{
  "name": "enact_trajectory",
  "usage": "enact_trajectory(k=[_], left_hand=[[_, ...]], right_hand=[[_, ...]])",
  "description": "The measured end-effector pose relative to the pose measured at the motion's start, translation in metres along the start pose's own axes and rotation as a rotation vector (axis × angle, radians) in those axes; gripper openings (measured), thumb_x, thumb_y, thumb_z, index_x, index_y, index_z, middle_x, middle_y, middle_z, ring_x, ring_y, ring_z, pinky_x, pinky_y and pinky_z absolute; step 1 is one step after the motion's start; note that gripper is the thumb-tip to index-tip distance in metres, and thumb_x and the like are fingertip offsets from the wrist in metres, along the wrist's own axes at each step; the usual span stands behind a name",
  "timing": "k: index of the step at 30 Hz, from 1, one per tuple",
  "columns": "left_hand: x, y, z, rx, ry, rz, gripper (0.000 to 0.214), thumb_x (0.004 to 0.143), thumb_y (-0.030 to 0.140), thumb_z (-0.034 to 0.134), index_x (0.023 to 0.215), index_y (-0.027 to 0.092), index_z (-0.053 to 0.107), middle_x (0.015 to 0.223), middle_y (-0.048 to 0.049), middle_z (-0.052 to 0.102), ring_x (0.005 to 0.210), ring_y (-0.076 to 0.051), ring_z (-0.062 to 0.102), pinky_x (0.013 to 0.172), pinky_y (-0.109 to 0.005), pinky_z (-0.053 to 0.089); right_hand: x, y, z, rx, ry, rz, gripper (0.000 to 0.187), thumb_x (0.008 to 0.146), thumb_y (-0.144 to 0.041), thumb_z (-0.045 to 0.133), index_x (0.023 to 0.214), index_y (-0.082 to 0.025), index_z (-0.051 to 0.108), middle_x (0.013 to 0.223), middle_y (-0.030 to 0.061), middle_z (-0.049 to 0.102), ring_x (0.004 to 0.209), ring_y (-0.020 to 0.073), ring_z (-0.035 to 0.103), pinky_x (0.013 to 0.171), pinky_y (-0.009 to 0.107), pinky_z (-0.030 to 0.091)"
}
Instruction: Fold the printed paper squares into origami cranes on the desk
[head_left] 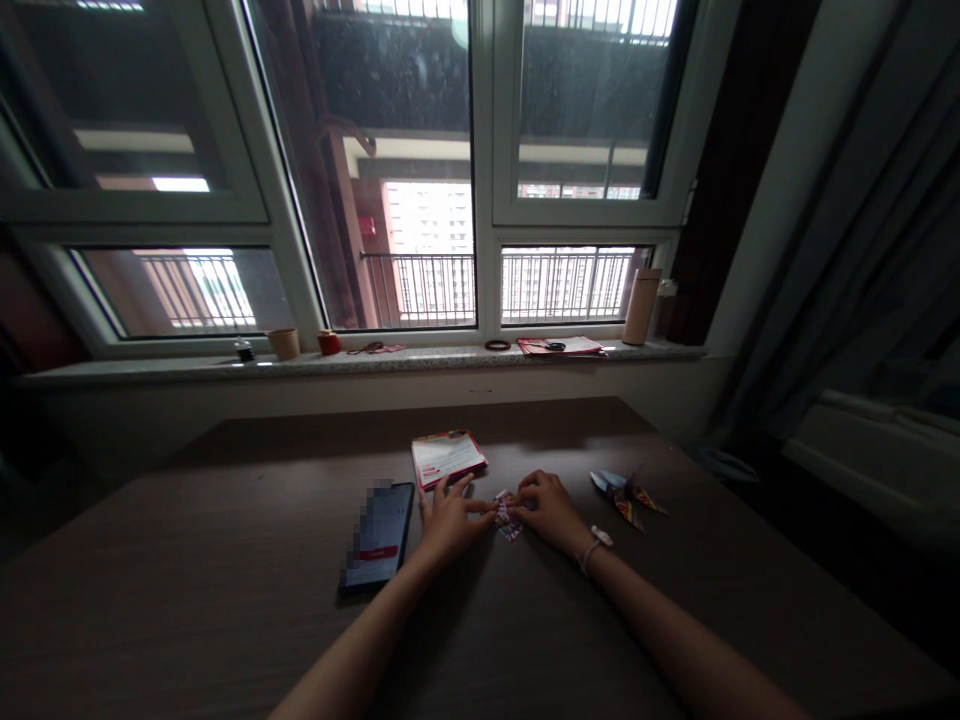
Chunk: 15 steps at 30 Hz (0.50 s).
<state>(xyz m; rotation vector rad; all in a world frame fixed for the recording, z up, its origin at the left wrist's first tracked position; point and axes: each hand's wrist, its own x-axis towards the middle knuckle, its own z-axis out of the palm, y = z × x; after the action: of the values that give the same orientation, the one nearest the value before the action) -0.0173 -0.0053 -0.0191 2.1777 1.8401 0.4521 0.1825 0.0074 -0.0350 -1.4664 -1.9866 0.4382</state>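
Note:
A small folded piece of patterned paper [509,521], pink, white and dark, lies on the table between my hands. My left hand [452,520] holds its left edge with thumb and index finger, while the other fingers spread toward a stack of red-edged paper sheets [448,457]. From the right, my right hand [551,508] has its fingers curled and pinches the paper's other side. A bracelet [596,545] circles my right wrist. To the right of that hand rests a folded paper figure [621,497] with pointed, colourful tips. The finer folds are too small to make out.
A phone [377,538] lies left of my left hand on the brown table [225,560]. Along the windowsill [442,358] stand a paper cup [283,345], a red spool-like object [328,343], papers with dark scissors [559,346] and a tall bottle [641,307].

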Motion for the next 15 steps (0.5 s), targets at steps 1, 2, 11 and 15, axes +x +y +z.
enact_trajectory(k=[1, 2, 11, 15], left_hand=[[0.000, 0.001, 0.000, -0.006, 0.018, -0.001, 0.027, 0.080, 0.058, 0.059, 0.097, 0.044, 0.074, 0.149, 0.0050, 0.044, 0.144, -0.037, 0.017, 0.110, -0.070, -0.004], [0.001, 0.003, 0.001, -0.012, 0.038, -0.004, 0.025, 0.080, 0.056, 0.059, 0.095, 0.044, 0.075, 0.148, 0.0053, 0.046, 0.144, -0.036, 0.018, 0.110, -0.070, -0.003], [0.003, 0.011, 0.004, -0.034, 0.121, -0.002, 0.013, 0.076, 0.047, 0.068, 0.084, 0.040, 0.076, 0.142, 0.0058, 0.051, 0.139, -0.033, 0.027, 0.111, -0.069, 0.003], [0.002, 0.012, 0.004, -0.045, 0.113, -0.007, 0.014, 0.077, 0.047, 0.067, 0.086, 0.039, 0.075, 0.144, 0.0051, 0.049, 0.139, -0.032, 0.026, 0.110, -0.069, 0.002]], right_hand=[[0.000, 0.000, 0.000, -0.001, 0.000, 0.001, 0.013, 0.076, -0.037, 0.072, 0.081, -0.027, 0.077, 0.104, 0.0044, 0.062, 0.105, 0.0222, 0.052, 0.095, 0.033, 0.039], [0.000, -0.001, 0.000, -0.002, 0.000, 0.001, 0.013, 0.076, -0.037, 0.072, 0.081, -0.027, 0.077, 0.103, 0.0045, 0.062, 0.105, 0.0223, 0.052, 0.095, 0.033, 0.039], [0.001, -0.001, 0.000, -0.026, -0.010, -0.002, 0.014, 0.075, -0.038, 0.074, 0.082, -0.026, 0.076, 0.104, 0.0050, 0.062, 0.106, 0.0230, 0.052, 0.095, 0.033, 0.039], [-0.001, -0.002, 0.000, -0.044, 0.002, -0.018, 0.014, 0.076, -0.038, 0.072, 0.083, -0.026, 0.076, 0.105, 0.0050, 0.061, 0.106, 0.0224, 0.051, 0.095, 0.033, 0.039]])
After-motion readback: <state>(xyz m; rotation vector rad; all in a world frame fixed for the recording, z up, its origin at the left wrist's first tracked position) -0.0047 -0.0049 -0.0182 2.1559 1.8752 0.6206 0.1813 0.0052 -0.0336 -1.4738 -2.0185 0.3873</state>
